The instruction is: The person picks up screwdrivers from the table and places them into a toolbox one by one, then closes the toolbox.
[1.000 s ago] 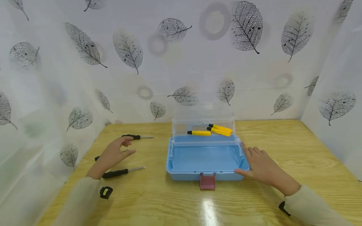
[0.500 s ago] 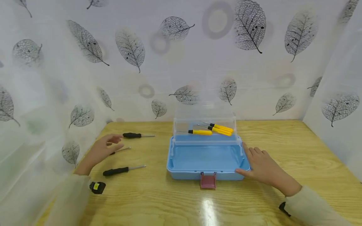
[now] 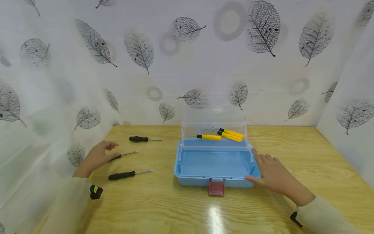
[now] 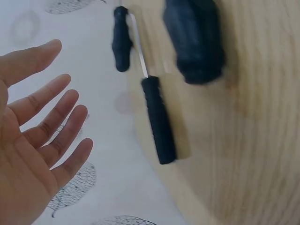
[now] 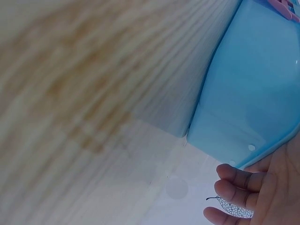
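Note:
My left hand [image 3: 97,156] hovers at the left, fingers spread and holding nothing. In the head view its thumb overlaps the handle of the middle black-handled screwdriver [image 3: 128,153]; in the left wrist view that screwdriver [image 4: 159,122] is apart from the palm. Another black-handled screwdriver [image 3: 138,139] lies farther back, and a third [image 3: 122,175] nearer. With my right hand [image 3: 276,174] I hold the right end of a light blue toolbox [image 3: 214,182], thumb on its front rim, index finger along the side toward the back. Its clear lid stands open.
Several yellow-handled screwdrivers [image 3: 209,137] lie in the clear tray [image 3: 216,148] at the toolbox's back. A pink latch [image 3: 216,188] hangs at its front. A wooden table [image 3: 163,211] bears everything, with a leaf-printed curtain [image 3: 204,65] behind and at both sides.
My left hand has drawn back to the left from over the black-handled screwdrivers, uncovering the far one. My right hand has kept its place on the toolbox. The head view has shifted slightly.

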Tool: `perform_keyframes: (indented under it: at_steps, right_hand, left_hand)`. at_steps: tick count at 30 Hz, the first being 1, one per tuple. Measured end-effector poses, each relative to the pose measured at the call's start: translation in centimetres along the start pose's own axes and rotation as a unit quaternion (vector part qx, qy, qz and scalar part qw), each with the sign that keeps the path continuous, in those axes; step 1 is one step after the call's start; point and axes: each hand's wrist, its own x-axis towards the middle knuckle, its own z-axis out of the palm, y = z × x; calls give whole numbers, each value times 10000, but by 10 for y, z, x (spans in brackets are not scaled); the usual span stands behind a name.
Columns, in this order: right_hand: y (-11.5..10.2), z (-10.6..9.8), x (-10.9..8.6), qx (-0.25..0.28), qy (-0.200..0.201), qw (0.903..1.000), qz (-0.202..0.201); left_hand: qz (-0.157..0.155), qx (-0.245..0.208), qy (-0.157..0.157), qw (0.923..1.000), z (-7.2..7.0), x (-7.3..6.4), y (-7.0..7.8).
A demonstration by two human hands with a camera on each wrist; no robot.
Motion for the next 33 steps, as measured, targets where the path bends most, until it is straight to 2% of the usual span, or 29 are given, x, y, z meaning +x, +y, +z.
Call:
perform_keyframes:
  at_steps: [6,13,20,26,33]
  right_hand:
    - [0,-1,-1,-53,53,10000,-40]
    - [-1,-2,-1,-54,33,10000,-27]
    - [-1,0,-1,-52,17,10000,-3]
    - [-1,1,-1,-1,36,10000,-18]
    - [0,1,-1,11,36,10000,-18]
  left_hand:
    - [46,126,-60,9999,6,2,-16]
    - [113,67,13,9999,7,1,-25]
    - [-192,-372,-22,9991,9,-2,-34]
    - [-300,-787,-76,9964,10,-4,-45]
    - [-433,-943,-189,9944,13,-4,-57]
